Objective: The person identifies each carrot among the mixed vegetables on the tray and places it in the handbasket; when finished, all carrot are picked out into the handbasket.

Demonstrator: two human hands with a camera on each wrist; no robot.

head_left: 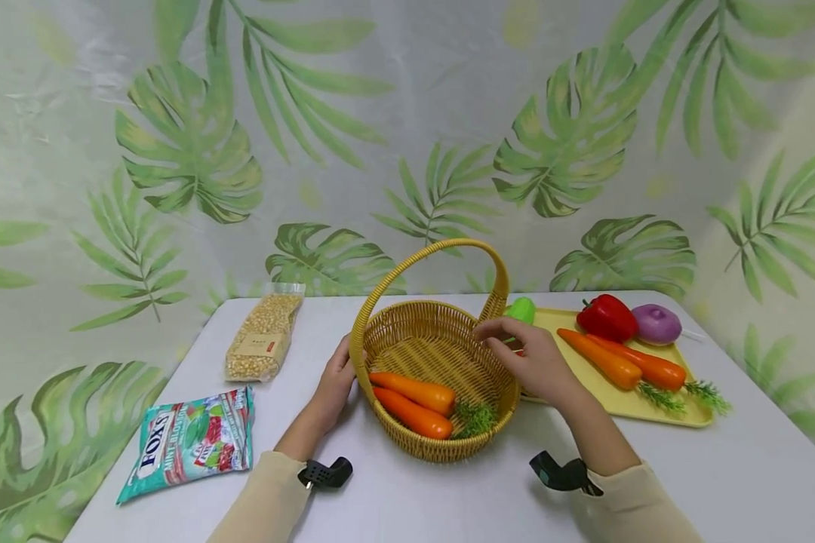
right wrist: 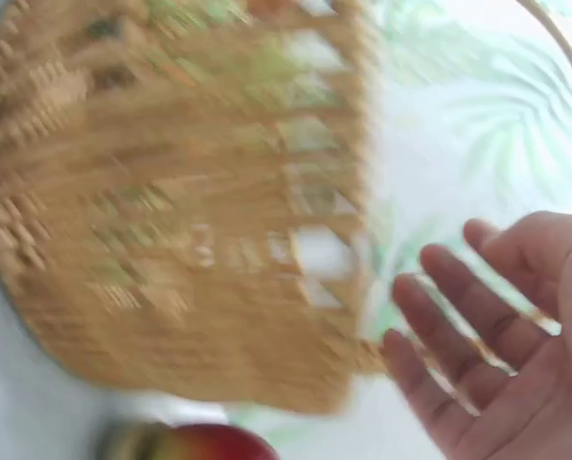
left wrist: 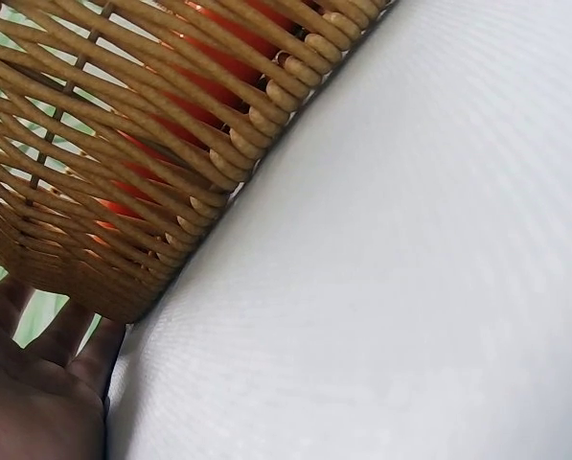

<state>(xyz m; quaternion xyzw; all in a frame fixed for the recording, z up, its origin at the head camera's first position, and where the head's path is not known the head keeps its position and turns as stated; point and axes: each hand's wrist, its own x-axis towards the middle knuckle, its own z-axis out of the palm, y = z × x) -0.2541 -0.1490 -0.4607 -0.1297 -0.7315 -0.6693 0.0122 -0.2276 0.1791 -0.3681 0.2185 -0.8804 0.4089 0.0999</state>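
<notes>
A woven wicker basket with a tall arched handle stands at the middle of the table. Two orange carrots with green tops lie inside its front left part. My left hand rests against the basket's left side; in the left wrist view its spread fingers touch the woven wall. My right hand is over the basket's right rim near the handle's foot. The right wrist view shows that hand's fingers apart, slightly bent and holding nothing. That view is blurred on the basket.
Right of the basket, a yellow tray bears a red bell pepper, a purple onion-like vegetable, carrots and a green vegetable. At left lie a bag of yellow kernels and a teal FOX'S candy bag.
</notes>
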